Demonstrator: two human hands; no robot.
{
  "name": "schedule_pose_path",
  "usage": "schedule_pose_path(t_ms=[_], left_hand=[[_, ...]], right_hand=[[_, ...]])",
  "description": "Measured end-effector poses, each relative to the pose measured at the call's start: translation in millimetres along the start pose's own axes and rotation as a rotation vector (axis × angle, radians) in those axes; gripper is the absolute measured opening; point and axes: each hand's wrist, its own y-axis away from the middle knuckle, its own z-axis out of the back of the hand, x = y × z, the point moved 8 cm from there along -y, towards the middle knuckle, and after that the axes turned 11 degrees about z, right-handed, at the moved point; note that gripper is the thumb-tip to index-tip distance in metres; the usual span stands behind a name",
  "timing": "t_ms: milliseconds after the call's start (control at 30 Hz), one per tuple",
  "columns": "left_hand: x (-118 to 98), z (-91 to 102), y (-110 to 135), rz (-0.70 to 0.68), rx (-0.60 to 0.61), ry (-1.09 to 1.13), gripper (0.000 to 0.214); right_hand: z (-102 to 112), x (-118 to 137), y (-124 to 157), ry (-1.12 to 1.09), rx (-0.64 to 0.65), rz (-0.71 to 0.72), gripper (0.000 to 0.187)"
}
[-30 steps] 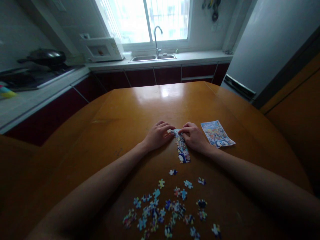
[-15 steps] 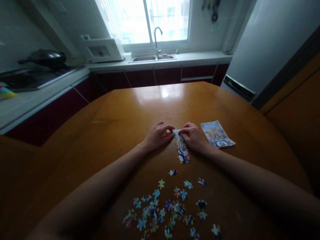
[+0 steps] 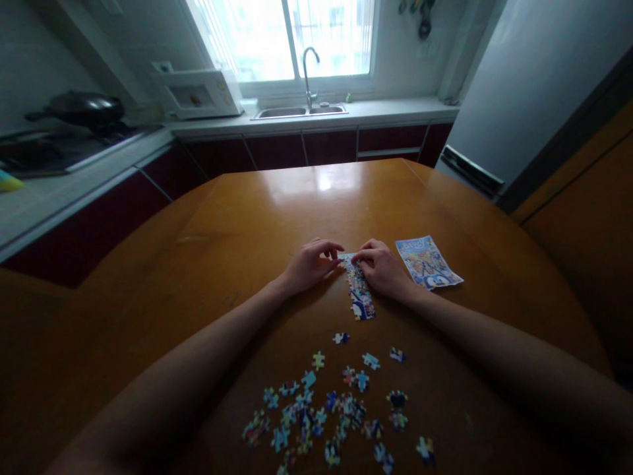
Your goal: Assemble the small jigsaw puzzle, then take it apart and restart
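Observation:
A narrow strip of joined jigsaw pieces (image 3: 359,293) lies on the wooden table (image 3: 257,224), running towards me. My left hand (image 3: 310,265) rests left of its far end, fingers curled, tips pinched at the strip's top edge. On the other side my right hand (image 3: 382,269) lies against the strip, fingers bent and pressing on its far end. What the fingertips hold is too small to make out. Several loose puzzle pieces (image 3: 330,409) lie scattered nearer to me.
A colourful printed picture sheet (image 3: 428,262) lies just right of my right hand. Beyond the table are a counter with a sink (image 3: 299,112), a microwave (image 3: 198,95), a wok on a stove (image 3: 82,109) and a fridge (image 3: 524,86) at right.
My left hand's fingers have lifted and curled more at the strip's far end. The right hand stays put. The view has shifted slightly.

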Motion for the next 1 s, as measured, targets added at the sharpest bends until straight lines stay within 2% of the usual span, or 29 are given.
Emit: schedule_pose_path(t_ms=[100,167,333,400,467,567,700,833,1000], left_hand=[[-5,5.1,0,0.073,0.040,0.126,0.024],[-20,3.6,2,0.092,0.145,0.180,0.023],[-79,-24.1,33,0.068,0.694,0.235,0.010],[-91,-34.1,49,0.111,0.854,0.181,0.007],[-96,-41.6,63,0.126,0.964,0.117,0.006],[-97,-47.1,71,0.085,0.996,0.041,0.012],[-100,-47.8,69,-0.024,0.923,-0.041,0.015],[-118,-44.9,72,-0.185,0.835,-0.127,0.004],[-139,-46.4,88,-0.319,0.844,-0.224,0.006]], right_hand=[[1,0,0,0.000,-0.001,-0.004,0.023],[1,1,0,-0.002,0.001,-0.003,0.022],[0,0,0,-0.004,-0.004,-0.002,0.020],[-1,0,0,0.002,-0.004,0.001,0.020],[-1,0,0,0.003,-0.004,0.005,0.020],[-1,1,0,0.002,-0.003,0.009,0.020],[1,2,0,0.005,-0.003,0.007,0.020],[0,1,0,0.008,0.000,0.009,0.020],[0,0,0,0.016,-0.004,0.015,0.021]])
